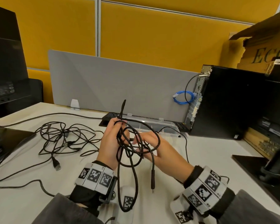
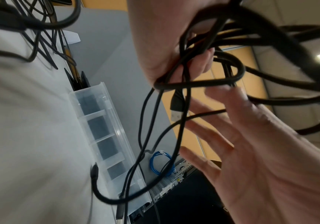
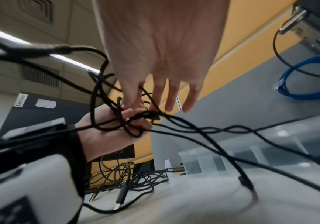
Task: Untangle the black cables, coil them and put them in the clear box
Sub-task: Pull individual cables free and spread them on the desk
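My left hand (image 1: pixel 113 139) is raised over the table and grips a bundle of loops of one black cable (image 1: pixel 137 183). One long loop hangs down from it, and the cable's plug (image 1: pixel 152 180) dangles beside that. My right hand (image 1: pixel 153 143) is just right of the left, fingers straight and spread, reaching into the loops, with one loop draped over it. In the left wrist view my left hand (image 2: pixel 164 45) clasps the strands, and my right hand (image 2: pixel 251 144) is spread below them. A tangle of black cables (image 1: pixel 63 138) lies on the table at the left. The clear box (image 1: pixel 153 126) stands behind my hands.
A black keyboard (image 1: pixel 109 118) lies behind the clear box, against a grey divider (image 1: pixel 120 81). A black computer tower (image 1: pixel 225 102) with a blue cable coil (image 1: pixel 183 97) stands at the right. Monitor stands sit at both table sides. A cardboard box (image 1: pixel 265 46) is at the back right.
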Tool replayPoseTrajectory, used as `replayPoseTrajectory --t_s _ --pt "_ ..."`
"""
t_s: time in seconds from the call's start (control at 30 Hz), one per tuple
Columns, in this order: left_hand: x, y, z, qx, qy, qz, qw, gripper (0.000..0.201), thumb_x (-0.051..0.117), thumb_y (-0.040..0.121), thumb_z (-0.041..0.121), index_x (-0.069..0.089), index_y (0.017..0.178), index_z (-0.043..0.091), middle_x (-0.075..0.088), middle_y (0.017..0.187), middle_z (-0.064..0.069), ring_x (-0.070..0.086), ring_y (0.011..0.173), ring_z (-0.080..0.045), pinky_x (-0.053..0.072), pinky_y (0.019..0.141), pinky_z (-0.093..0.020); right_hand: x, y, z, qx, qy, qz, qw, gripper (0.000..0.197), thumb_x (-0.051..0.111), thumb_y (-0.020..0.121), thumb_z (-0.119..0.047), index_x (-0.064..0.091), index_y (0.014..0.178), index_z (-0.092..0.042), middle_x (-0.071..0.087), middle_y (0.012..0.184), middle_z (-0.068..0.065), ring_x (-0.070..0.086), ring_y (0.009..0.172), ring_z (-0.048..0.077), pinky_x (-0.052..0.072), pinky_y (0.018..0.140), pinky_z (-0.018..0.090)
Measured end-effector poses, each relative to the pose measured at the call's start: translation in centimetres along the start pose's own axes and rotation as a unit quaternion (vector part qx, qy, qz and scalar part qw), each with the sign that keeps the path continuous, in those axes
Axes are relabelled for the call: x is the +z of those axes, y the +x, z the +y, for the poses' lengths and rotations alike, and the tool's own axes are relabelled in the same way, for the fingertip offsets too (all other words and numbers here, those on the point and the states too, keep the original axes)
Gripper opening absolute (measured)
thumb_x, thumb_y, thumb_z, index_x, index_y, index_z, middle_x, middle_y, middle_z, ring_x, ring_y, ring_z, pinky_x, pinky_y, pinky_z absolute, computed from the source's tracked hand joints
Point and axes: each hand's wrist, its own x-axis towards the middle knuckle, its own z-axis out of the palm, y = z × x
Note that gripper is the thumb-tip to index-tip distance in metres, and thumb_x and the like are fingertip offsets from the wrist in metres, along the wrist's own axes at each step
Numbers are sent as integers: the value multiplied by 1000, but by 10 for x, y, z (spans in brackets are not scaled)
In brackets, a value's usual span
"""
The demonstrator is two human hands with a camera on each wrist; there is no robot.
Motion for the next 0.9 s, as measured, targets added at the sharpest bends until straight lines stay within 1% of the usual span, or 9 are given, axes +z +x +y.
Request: replayPoseTrajectory --t_s 0.1,0.27,0.37,0.47,0.53,0.63,0.7,0.83,0.9 --pt "0 -1 2 -6 -7 -14 1000 21 35 98 18 49 83 17 38 59 4 33 48 -6 28 43 -17 -4 -3 0 18 18 61 998 22 45 92 -20 56 83 -37 62 95 -14 57 95 1 43 83 15" --pt "-3 0 5 7 -38 -4 999 23 34 99 19 53 86 15 38 55 6 33 47 -5 29 42 -15 -54 -16 29 153 -113 109 976 16 36 99 -26 50 90 -22 51 75 -12 47 66 -3 34 60 12" --pt "-9 4 8 7 -105 5 994 26 34 99 20 54 84 15 36 52 5 32 43 -5 29 37 -13 -95 -35 63 259 -217 145 930 24 34 99 -32 47 83 -19 53 69 -3 51 61 9 33 53 20" --pt "-12 5 9 -2 -155 6 988 29 34 98 23 55 80 18 35 50 6 33 40 -5 28 34 -13 -114 -56 81 347 -388 -54 852 17 43 97 -30 56 105 -21 60 99 3 57 88 17 46 71 25" --pt "-12 5 7 -17 -179 2 984 27 35 97 25 54 79 18 36 50 6 34 39 -5 29 34 -14 -111 -63 81 332 -443 -196 809 43 50 93 -23 40 135 -24 46 128 3 45 114 19 45 91 28" --pt "-9 6 3 -30 -201 -5 979 20 43 90 26 56 77 18 36 53 5 33 44 -5 28 44 -14 -99 -56 63 293 -363 -238 852 72 51 89 -12 11 148 -25 22 149 1 24 134 21 33 107 34" --pt "-8 7 1 -33 -202 -6 979 17 47 83 28 59 75 19 36 58 4 32 50 -6 25 53 -19 -89 -44 53 274 -319 -194 887 74 53 91 -18 7 148 -24 21 150 1 22 134 21 31 109 37" --pt "-5 6 -1 -66 -224 -26 972 18 46 85 33 57 79 20 34 60 5 31 54 -8 22 62 -24 -57 -21 39 193 -145 49 969 37 48 95 -21 43 132 -25 51 122 -6 48 107 6 42 90 18" --pt "-3 3 0 -78 -227 -51 969 27 39 90 36 58 76 23 34 58 7 32 51 -8 27 64 -25 -36 -10 33 177 -32 1 984 26 41 98 -26 54 121 -27 57 111 -11 53 95 0 46 85 16"
